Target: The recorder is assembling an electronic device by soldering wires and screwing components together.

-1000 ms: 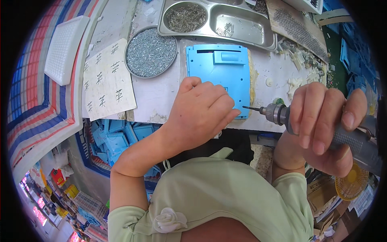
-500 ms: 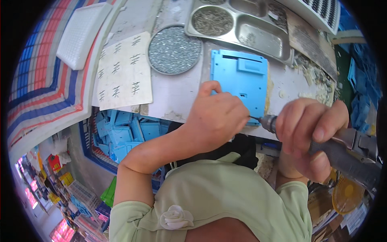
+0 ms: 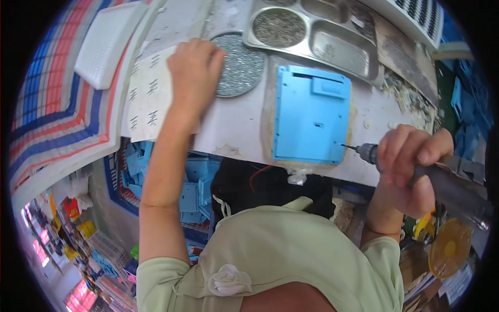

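The left hand (image 3: 195, 73) has moved from the blue case (image 3: 304, 106) on the bench (image 3: 234, 125) to the dish (image 3: 235, 96) of small metal pieces (image 3: 241, 65), its fingers half curled, any hold unclear, so only the right hand (image 3: 413, 161), closed around the screwdriver (image 3: 452, 192), remains near the case's right edge.

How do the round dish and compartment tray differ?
Shape: the dish is round and undivided; the tray is larger, with compartments.
Fill: shiny parts cover the dish's floor; the tray's big rectangular compartment is mostly bare.
Hand: the left hand overlaps the dish, not the tray.
Both hold small metallic parts.
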Action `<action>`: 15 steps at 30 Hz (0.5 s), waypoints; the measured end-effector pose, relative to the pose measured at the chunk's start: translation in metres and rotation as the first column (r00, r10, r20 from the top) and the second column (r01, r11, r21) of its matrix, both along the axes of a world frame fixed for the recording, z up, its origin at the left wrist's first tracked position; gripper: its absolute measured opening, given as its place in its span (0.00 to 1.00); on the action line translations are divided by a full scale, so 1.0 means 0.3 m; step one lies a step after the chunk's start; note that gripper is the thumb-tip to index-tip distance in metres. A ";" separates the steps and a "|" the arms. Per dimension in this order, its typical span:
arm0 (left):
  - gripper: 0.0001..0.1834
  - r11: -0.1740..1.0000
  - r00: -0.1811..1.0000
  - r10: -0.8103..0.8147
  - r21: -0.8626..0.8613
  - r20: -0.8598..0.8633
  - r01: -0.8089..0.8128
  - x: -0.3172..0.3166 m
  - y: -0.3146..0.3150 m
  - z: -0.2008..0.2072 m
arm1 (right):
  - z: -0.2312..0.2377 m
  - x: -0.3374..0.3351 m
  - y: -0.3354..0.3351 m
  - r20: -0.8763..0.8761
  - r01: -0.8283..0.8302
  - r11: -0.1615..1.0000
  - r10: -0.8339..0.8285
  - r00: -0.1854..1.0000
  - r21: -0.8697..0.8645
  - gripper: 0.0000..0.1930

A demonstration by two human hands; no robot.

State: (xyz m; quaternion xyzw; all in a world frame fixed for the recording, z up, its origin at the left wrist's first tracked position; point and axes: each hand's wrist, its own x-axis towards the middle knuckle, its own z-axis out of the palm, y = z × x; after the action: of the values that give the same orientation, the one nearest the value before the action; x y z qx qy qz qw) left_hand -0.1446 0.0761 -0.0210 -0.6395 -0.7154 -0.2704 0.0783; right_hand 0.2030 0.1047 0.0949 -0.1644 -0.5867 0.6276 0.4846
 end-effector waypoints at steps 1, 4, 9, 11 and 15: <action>0.10 0.999 0.999 0.045 -0.021 -0.019 -0.045 -0.037 -0.014 -0.005 | -0.024 0.001 -0.004 -0.005 -0.032 0.999 0.032 0.999 -0.009 0.18; 0.12 0.982 0.976 0.124 -0.162 0.181 -0.095 -0.008 0.024 0.057 | 0.003 0.056 -0.063 0.039 0.005 0.998 -0.003 0.999 -0.058 0.17; 0.09 0.969 0.896 -0.055 -0.194 0.440 0.155 0.211 -0.086 0.153 | -0.042 0.102 -0.105 0.005 -0.092 0.989 0.093 0.996 -0.116 0.15; 0.09 0.919 0.817 -0.326 -0.041 0.476 0.391 0.331 -0.129 0.156 | -0.051 0.102 -0.110 0.033 -0.089 0.989 0.094 0.995 -0.118 0.14; 0.07 0.819 0.722 -0.536 0.060 0.437 0.571 0.415 -0.145 0.142 | -0.079 0.088 -0.114 0.064 -0.101 0.991 0.106 0.992 -0.086 0.13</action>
State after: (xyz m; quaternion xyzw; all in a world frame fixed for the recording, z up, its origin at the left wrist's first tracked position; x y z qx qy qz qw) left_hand -0.0200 0.0325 0.0215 -0.7494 -0.5005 -0.3882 -0.1928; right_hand 0.2295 0.0706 0.0712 -0.1752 -0.5843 0.6696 0.4237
